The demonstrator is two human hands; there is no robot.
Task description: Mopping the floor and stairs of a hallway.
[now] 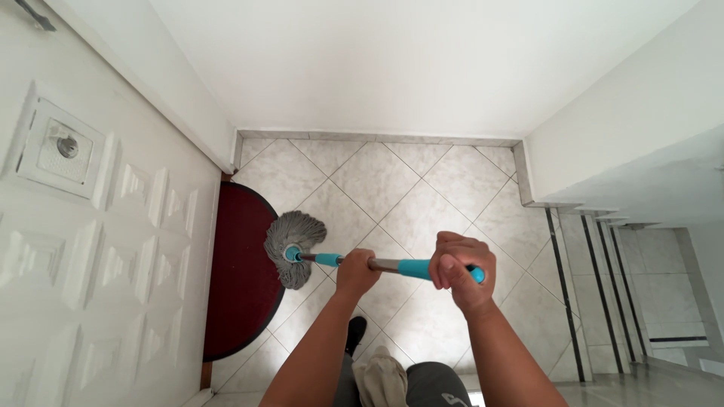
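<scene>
I hold a mop with both hands, seen from straight above. Its grey string head [294, 237] rests on the tiled floor at the edge of a dark red doormat [241, 271]. The metal handle [386, 264] has turquoise grips. My left hand [357, 271] is closed round the handle's middle. At the turquoise top end, my right hand [460, 270] is closed round the grip.
A white panelled door [98, 249] with a lock plate fills the left side. White walls enclose the small landing of beige diagonal tiles [422, 196]. Stairs [618, 301] with dark edge strips descend at the right. My dark shoe [356, 330] and a cloth [381, 377] show below.
</scene>
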